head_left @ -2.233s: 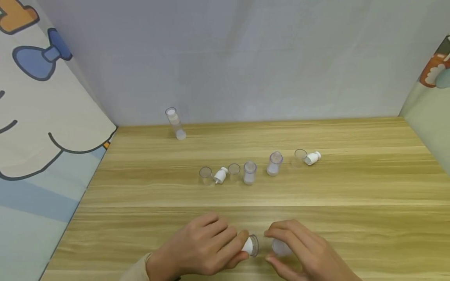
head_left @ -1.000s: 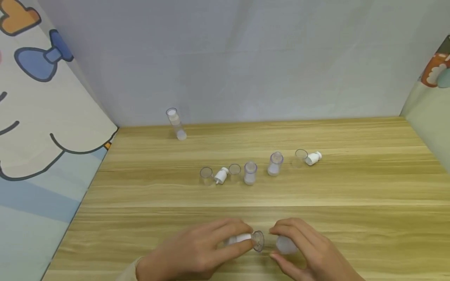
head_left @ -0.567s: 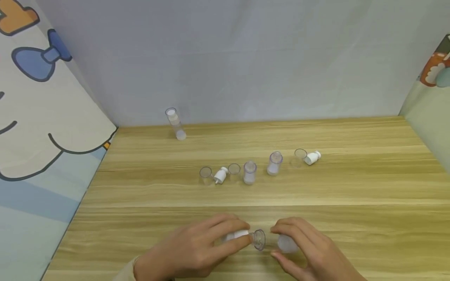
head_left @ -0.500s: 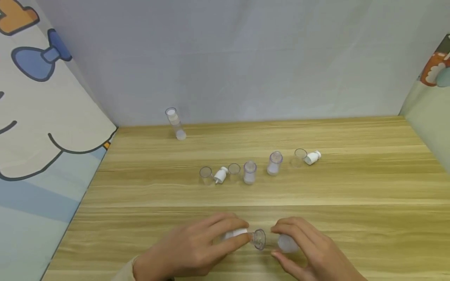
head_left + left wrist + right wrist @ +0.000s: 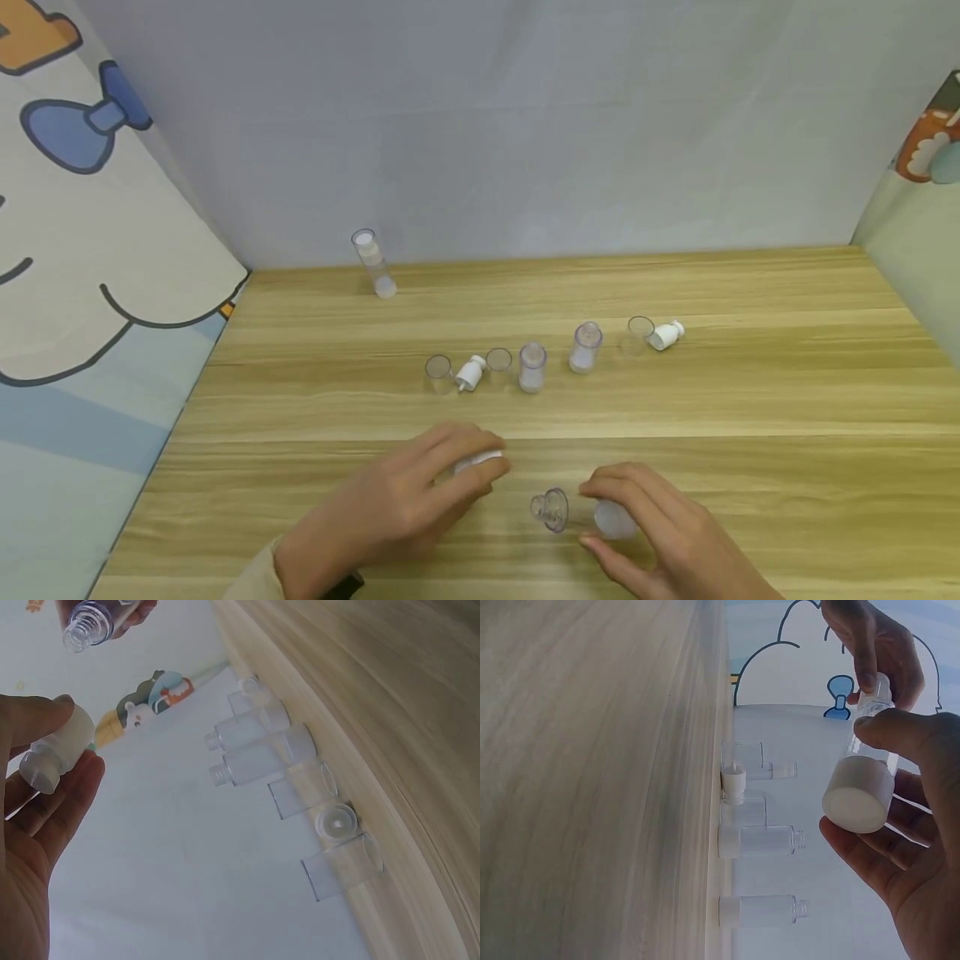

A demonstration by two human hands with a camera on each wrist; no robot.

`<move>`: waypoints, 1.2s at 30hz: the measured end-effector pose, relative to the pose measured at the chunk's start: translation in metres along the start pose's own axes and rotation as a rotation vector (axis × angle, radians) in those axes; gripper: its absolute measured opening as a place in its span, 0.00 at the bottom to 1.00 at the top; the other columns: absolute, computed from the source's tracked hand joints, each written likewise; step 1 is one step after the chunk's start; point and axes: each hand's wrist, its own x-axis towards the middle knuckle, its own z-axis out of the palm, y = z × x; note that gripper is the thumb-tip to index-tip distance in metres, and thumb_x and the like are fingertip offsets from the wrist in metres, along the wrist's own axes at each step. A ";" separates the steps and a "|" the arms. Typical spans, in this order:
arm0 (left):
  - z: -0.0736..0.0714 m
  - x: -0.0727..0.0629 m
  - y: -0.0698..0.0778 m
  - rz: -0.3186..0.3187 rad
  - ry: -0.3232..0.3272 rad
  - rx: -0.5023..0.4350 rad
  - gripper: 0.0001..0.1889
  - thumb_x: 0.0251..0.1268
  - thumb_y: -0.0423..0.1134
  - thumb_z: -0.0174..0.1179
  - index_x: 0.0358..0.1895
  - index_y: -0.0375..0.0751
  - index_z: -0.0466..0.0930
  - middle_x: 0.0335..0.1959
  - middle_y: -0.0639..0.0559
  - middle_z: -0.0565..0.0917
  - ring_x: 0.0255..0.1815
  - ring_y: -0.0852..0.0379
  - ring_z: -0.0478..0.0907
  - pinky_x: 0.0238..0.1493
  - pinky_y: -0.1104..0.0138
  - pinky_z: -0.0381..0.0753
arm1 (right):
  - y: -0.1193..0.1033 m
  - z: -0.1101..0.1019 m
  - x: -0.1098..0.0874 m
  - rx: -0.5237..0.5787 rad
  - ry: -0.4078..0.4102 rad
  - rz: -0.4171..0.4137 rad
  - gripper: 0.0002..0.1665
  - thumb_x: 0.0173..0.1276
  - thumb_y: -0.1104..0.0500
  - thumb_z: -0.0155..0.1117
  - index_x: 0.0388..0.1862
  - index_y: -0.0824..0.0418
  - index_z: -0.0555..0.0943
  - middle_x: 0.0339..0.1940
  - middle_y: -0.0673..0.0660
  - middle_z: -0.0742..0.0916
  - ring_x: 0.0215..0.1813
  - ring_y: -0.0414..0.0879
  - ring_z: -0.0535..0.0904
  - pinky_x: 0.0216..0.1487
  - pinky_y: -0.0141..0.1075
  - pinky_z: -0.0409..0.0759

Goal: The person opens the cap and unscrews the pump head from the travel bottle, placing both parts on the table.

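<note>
My left hand (image 5: 408,492) pinches a white pump top (image 5: 71,739) between thumb and fingers, clear of the bottle. In the head view the fingers cover most of that top. To its right, my right hand (image 5: 663,533) grips a clear bottle (image 5: 557,510) with a white base (image 5: 857,795). The bottle lies tilted sideways above the table, its bare threaded neck pointing toward the left hand. In the right wrist view the thumb and fingers wrap the bottle's body.
Across the wooden table (image 5: 300,400) stand two open bottles (image 5: 532,368), several clear caps (image 5: 438,377) and two loose white pump tops (image 5: 471,374). One assembled bottle (image 5: 375,265) stands at the back left. A grey-white backdrop (image 5: 525,150) rises behind.
The left hand has drawn the white pump top off the bottle's neck and moved it left and away, baring the threads. The right hand has stayed nearly still with the bottle.
</note>
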 end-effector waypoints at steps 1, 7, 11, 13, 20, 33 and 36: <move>0.000 0.000 -0.001 -0.013 0.009 0.002 0.13 0.82 0.34 0.51 0.56 0.35 0.83 0.52 0.44 0.86 0.51 0.52 0.86 0.57 0.66 0.87 | 0.000 0.000 0.000 -0.002 0.001 0.000 0.23 0.81 0.45 0.57 0.52 0.63 0.84 0.49 0.51 0.86 0.47 0.40 0.84 0.55 0.23 0.82; -0.003 -0.005 -0.011 -0.071 0.046 0.011 0.12 0.82 0.35 0.53 0.55 0.34 0.83 0.51 0.43 0.86 0.50 0.50 0.87 0.55 0.64 0.88 | 0.001 0.000 -0.001 -0.006 0.007 -0.003 0.23 0.81 0.45 0.57 0.51 0.64 0.84 0.48 0.51 0.86 0.47 0.41 0.84 0.54 0.23 0.82; -0.003 -0.009 -0.017 -0.096 0.054 0.036 0.12 0.82 0.36 0.53 0.54 0.34 0.84 0.51 0.42 0.87 0.49 0.49 0.87 0.53 0.63 0.89 | 0.001 0.001 -0.002 -0.008 0.007 -0.002 0.23 0.81 0.45 0.57 0.51 0.64 0.84 0.48 0.51 0.87 0.47 0.41 0.84 0.54 0.23 0.82; -0.004 -0.011 -0.021 -0.114 0.059 0.042 0.12 0.82 0.36 0.53 0.54 0.34 0.84 0.51 0.42 0.87 0.49 0.49 0.87 0.51 0.62 0.90 | 0.001 0.001 -0.002 -0.009 0.008 -0.004 0.23 0.81 0.45 0.57 0.51 0.64 0.84 0.48 0.51 0.87 0.47 0.41 0.84 0.54 0.23 0.82; -0.005 -0.021 -0.036 -0.231 0.051 0.000 0.14 0.82 0.40 0.55 0.56 0.34 0.84 0.52 0.44 0.85 0.50 0.51 0.86 0.51 0.65 0.88 | 0.002 0.002 -0.002 -0.008 0.010 -0.009 0.23 0.81 0.46 0.57 0.52 0.64 0.84 0.48 0.52 0.87 0.47 0.41 0.85 0.54 0.23 0.82; -0.005 -0.034 -0.057 -0.352 0.012 0.000 0.18 0.83 0.44 0.54 0.60 0.35 0.82 0.56 0.43 0.85 0.57 0.48 0.84 0.60 0.63 0.85 | 0.003 0.002 -0.003 0.000 0.010 -0.012 0.23 0.81 0.46 0.57 0.51 0.65 0.84 0.48 0.52 0.87 0.46 0.41 0.84 0.52 0.23 0.83; -0.004 -0.038 -0.061 -0.369 0.022 0.004 0.18 0.82 0.45 0.55 0.60 0.35 0.82 0.55 0.43 0.85 0.57 0.48 0.84 0.61 0.63 0.83 | 0.003 0.002 -0.003 0.000 0.008 -0.010 0.23 0.81 0.46 0.57 0.51 0.65 0.84 0.48 0.52 0.87 0.46 0.41 0.84 0.52 0.23 0.82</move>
